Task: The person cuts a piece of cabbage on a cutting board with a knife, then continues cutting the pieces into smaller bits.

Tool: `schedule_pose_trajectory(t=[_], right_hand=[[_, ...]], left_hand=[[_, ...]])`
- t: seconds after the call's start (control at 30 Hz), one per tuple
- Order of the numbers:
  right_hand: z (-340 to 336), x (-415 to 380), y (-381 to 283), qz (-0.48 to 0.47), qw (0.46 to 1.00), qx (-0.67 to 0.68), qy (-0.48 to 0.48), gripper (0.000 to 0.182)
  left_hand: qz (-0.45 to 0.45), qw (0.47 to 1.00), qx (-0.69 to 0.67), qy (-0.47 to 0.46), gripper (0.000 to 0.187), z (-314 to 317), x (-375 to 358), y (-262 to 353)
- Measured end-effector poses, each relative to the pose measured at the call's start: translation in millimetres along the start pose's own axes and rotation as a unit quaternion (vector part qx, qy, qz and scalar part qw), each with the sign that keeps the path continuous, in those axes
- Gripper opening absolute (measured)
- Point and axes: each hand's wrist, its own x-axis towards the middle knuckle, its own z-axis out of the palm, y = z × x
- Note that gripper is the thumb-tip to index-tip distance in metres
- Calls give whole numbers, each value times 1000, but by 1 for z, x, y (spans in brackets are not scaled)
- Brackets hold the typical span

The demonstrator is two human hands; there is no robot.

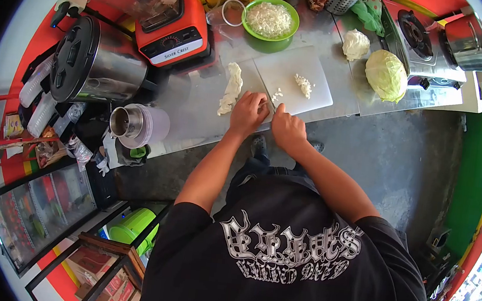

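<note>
My left hand, its fingers curled, is at the front left edge of a white cutting board. Beside it my right hand is closed in a grip at the board's front edge. What either hand holds is hidden or too small to make out. Between and just beyond the hands lie a few small white pieces. Farther right on the board is a small heap of finely chopped white bits. Left of my left hand, a long crumpled off-white strip rests on the metal table.
Behind the board stands a green bowl of white shreds. A cabbage and a smaller whitish head lie to the right, near a stove. Leftward are a red blender, a large steel pot and a pale lavender container.
</note>
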Motion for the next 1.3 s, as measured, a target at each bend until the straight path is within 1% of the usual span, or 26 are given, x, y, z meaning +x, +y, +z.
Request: schedule_pose_trajectory(t=[0.07, 0.13, 0.23, 0.37, 0.43, 0.57, 0.63, 0.67, 0.77, 0.87, 0.93, 1.07, 1.17, 1.3], right_hand=[[-1, 7, 4, 2, 1000, 9, -5, 18], [-11, 8, 6, -30, 999, -4, 11, 16], [-13, -2, -1, -6, 1000, 0, -3, 15], [-4, 2, -2, 9, 1000, 1, -23, 16], [-11, 8, 0, 3, 999, 33, -12, 16], [-10, 12, 9, -19, 1000, 8, 7, 17], [-3, 2, 6, -8, 1000, 27, -3, 28], [1, -2, 2, 3, 1000, 19, -8, 29], [14, 1, 0, 15, 1000, 2, 14, 27], [8, 12, 0, -5, 999, -4, 33, 25], [2, 8, -1, -12, 999, -15, 33, 25], [1, -9, -5, -13, 999, -36, 17, 23], [18, -7, -5, 4, 999, -32, 25, 23], [5, 3, -4, -21, 998, -39, 32, 24]], left_hand=[[-9, 1000, 1, -3, 16, 1, -1, -3], [24, 999, 23, -14, 15, 1, -1, -7], [53, 998, 18, 18, 13, 3, 0, -9], [50, 998, 21, 21, 13, 1, 1, -9], [46, 999, 19, 14, 15, 0, 0, -7], [58, 997, 36, 37, 14, 1, 4, -8], [53, 998, 21, 21, 14, 0, 2, -11], [52, 998, 19, 22, 14, -1, -2, -10], [56, 998, 19, 31, 12, -3, 1, -9], [42, 999, 6, 15, 11, -3, -1, -12], [36, 999, -3, 12, 14, -2, -1, -11], [39, 999, 5, 18, 14, -2, 1, -12], [31, 999, 1, 10, 13, -5, 2, -7], [28, 1000, 5, 11, 11, -3, 2, -9]])
